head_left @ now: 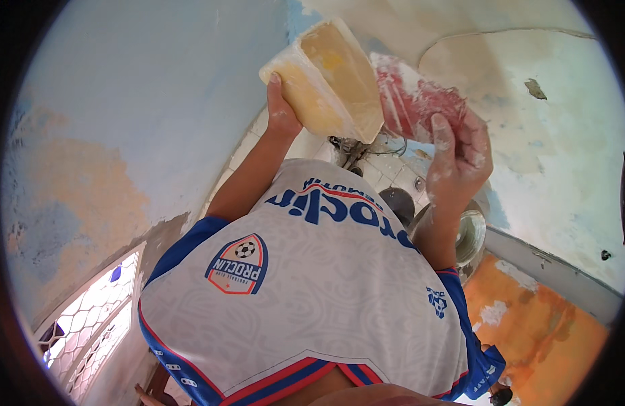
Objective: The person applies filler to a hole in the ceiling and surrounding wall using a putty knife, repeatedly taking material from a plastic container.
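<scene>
- The left hand (283,108) has the cream-coloured tub (310,101), its thumb pressed along the near outer wall; its other fingers are hidden behind, so how far they wrap round cannot be told.
- The right hand (465,149) has thumb and fingers drawn close together on the near right edge of a crumpled red piece (414,101) smeared with white; whether this is a bag or a sheet is unclear.
- The tub sits just beyond and right of the left thumb, tipped with its mouth toward the right fingers. The red piece spreads forward and left from those fingers to just beside the tub's rim.
- The tub could swing or slip, I judge, if its weight lies far from the left fingers; the white residue on its wall might make that hold slick.
- The red piece could slide or tear, being pinched only at one edge by whitened right fingers.
- Its loose far end could catch the rim and knock the tub, since the two lie so near.
- Anything loose in the tilted tub might spill onto the tiled floor (387,162) or the dark tangle (353,150), below the space between both hands' fingers.
</scene>
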Motion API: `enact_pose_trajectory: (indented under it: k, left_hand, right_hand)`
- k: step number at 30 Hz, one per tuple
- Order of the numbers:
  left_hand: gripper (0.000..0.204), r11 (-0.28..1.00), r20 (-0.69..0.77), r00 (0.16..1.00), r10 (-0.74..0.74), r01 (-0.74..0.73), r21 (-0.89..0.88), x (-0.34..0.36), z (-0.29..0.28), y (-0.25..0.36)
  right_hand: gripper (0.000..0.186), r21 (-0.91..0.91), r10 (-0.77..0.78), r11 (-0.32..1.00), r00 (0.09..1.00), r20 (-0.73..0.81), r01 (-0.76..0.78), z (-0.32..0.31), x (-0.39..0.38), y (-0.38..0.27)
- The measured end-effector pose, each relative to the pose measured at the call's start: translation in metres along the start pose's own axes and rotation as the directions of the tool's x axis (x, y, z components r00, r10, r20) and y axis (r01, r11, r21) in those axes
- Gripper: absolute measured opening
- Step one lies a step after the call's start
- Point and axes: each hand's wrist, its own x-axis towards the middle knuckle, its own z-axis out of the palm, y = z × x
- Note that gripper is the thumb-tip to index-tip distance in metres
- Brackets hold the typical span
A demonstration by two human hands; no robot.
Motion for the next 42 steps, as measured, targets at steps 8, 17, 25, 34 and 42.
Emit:
enact_pose_trajectory:
  k: [8, 17, 25, 34, 42]
  left_hand:
    - [0.075, 0.973, 0.184, 0.965, 0.186, -0.155, -0.169, 0.011, -0.020, 0.021]
    - [0.071, 0.912, 0.214, 0.893, 0.396, -0.356, -0.204, 0.025, -0.034, 0.065]
    - [0.069, 0.932, 0.249, 0.901, 0.356, -0.323, -0.164, 0.016, -0.036, 0.061]
    - [0.073, 0.941, 0.314, 0.887, 0.338, -0.319, -0.112, 0.013, -0.038, 0.051]
    - [0.087, 0.978, 0.389, 0.911, 0.141, -0.066, -0.199, 0.008, -0.042, 0.036]
  right_hand:
    - [0.021, 0.063, 0.188, 0.979, 0.979, 0.074, -0.193, 0.017, 0.001, -0.013]
    - [0.020, 0.225, 0.135, 0.957, 0.968, 0.212, -0.183, 0.040, -0.022, -0.047]
    - [0.021, 0.259, 0.163, 0.943, 0.967, 0.195, -0.211, 0.047, -0.027, -0.039]
    - [0.022, 0.384, 0.186, 0.894, 0.971, 0.151, -0.230, 0.047, -0.029, -0.028]
    - [0.017, 0.377, 0.199, 0.898, 0.974, 0.112, -0.227, 0.049, -0.029, -0.032]
